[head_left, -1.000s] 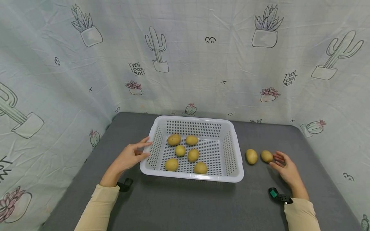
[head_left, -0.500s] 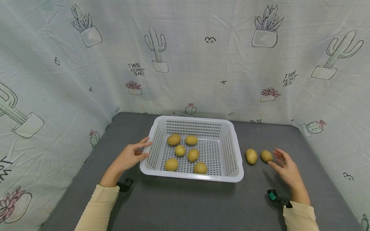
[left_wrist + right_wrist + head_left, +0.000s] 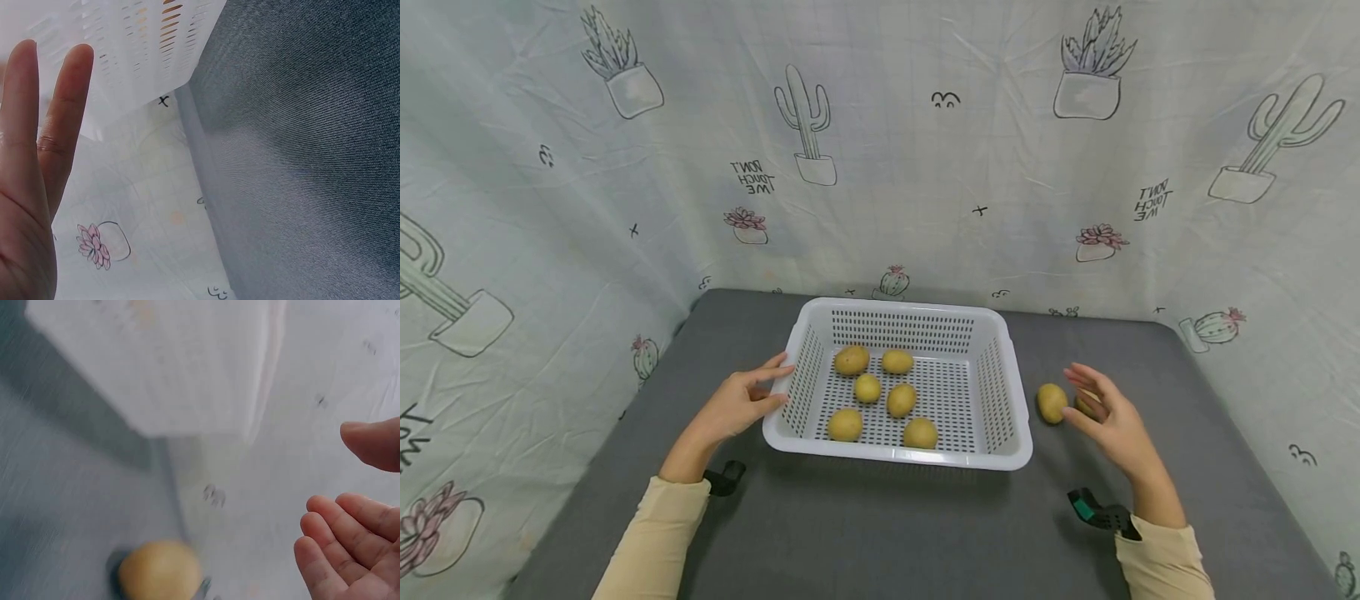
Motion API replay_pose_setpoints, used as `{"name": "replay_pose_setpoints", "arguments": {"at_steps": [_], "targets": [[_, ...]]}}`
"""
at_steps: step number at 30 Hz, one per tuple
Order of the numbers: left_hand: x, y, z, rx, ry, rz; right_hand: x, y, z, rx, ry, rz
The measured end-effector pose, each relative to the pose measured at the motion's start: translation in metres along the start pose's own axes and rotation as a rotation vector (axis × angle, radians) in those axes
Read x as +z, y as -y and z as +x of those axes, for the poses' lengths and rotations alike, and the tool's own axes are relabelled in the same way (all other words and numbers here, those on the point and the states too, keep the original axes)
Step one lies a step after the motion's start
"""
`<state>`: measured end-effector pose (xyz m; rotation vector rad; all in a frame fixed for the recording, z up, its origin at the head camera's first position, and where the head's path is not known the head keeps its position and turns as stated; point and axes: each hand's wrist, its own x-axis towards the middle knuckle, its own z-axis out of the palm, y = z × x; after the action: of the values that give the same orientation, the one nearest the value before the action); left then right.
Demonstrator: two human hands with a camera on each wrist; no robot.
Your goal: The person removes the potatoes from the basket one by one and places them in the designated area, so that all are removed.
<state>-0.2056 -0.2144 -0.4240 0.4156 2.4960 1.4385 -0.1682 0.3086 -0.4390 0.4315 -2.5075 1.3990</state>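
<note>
In the head view my left hand [image 3: 741, 402] rests its fingertips on the left rim of a white plastic basket [image 3: 891, 457]. The left wrist view shows two of its fingers [image 3: 65, 103] straight beside the slotted basket wall. Several yellow potatoes lie spread over the basket floor, among them one potato [image 3: 901, 401] near the middle. My right hand [image 3: 1108, 417] hovers above the table right of the basket, fingers spread and holding nothing. Left of its thumb lies a potato [image 3: 1051, 403]; a second potato [image 3: 1086, 405] is partly hidden behind its fingers.
A dark grey cloth covers the table [image 3: 880, 533]. Behind and at the sides hangs a pale curtain [image 3: 887, 167] printed with cacti and potted plants. Each wrist wears a black strap, the right strap [image 3: 1101, 512] with a green patch.
My right hand has moved left, from beside the right-hand potato to over it, near the other loose potato. My left hand and the basket have stayed in place.
</note>
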Motion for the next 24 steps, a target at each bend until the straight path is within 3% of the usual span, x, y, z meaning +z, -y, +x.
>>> {"name": "replay_pose_setpoints", "arguments": {"at_steps": [5, 12, 24], "targets": [[0.000, -0.001, 0.000, 0.006, 0.001, -0.002, 0.003, 0.024, 0.012, -0.027, 0.049, 0.039], [-0.001, -0.001, -0.001, 0.015, 0.006, -0.009, 0.010, 0.050, 0.035, -0.130, 0.118, 0.117], [0.000, 0.001, 0.000, 0.001, 0.006, -0.002, 0.039, 0.070, 0.082, -0.206, 0.262, 0.131]]}}
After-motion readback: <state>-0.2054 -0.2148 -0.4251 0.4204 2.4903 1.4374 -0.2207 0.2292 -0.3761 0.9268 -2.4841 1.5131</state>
